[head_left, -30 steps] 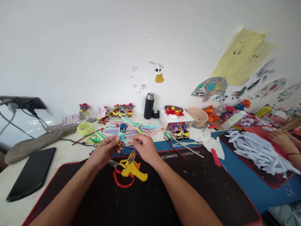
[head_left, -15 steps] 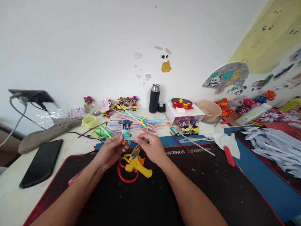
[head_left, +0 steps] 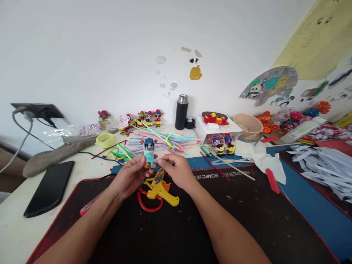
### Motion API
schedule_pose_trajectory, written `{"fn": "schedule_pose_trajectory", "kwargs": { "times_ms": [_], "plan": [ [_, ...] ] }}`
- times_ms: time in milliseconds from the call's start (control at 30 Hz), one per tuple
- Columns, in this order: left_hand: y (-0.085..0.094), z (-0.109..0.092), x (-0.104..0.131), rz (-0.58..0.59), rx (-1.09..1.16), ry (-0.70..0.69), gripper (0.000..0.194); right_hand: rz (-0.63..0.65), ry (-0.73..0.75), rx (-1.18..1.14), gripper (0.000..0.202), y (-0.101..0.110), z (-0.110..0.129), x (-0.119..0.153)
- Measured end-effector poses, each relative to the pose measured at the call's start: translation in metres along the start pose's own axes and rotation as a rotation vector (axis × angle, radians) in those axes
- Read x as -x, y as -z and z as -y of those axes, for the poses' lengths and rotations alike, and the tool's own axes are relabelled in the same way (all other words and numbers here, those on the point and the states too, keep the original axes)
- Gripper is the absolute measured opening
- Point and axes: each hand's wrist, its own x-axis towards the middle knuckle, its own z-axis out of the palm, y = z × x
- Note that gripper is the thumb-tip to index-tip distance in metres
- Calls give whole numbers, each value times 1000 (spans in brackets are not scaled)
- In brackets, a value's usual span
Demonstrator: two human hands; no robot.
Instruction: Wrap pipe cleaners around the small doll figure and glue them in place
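A small figurine [head_left: 149,151] with a blue headpiece and light-blue wrapping round its body stands upright in my left hand [head_left: 132,175], whose thumb and fingers grip its lower part. At its right side my right hand [head_left: 176,171] pinches the end of a light-blue strip [head_left: 155,161] that runs from the body. Just below the hands, a yellow glue gun [head_left: 162,191] lies on the black mat [head_left: 176,234], over red-handled scissors [head_left: 148,207].
Pastel pipe cleaners [head_left: 181,141] lie behind the hands, with a black flask [head_left: 182,113] by the wall. Two finished-looking figurines [head_left: 223,145] stand before a white box [head_left: 205,132]. A phone [head_left: 50,187] is at left, white paper strips [head_left: 324,168] at right.
The view has shifted slightly. Both hands stay close together, the left on the figurine and the right on the strip; the figurine appears slightly more upright.
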Motion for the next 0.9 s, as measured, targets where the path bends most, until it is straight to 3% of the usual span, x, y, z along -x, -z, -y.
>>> {"fn": "schedule_pose_trajectory", "kwargs": {
  "times_ms": [467, 767, 900],
  "plan": [
    [-5, 1, 4, 76, -36, 23, 36, 50, -82, -63, 29, -2, -2, 2],
    [-7, -3, 7, 150, -19, 67, 33, 187, -227, -352, 51, -4, -6, 2],
    [-7, -4, 8, 172, -3, 67, 31, 217, -226, -432, 51, -4, -2, 3]
  ]
}}
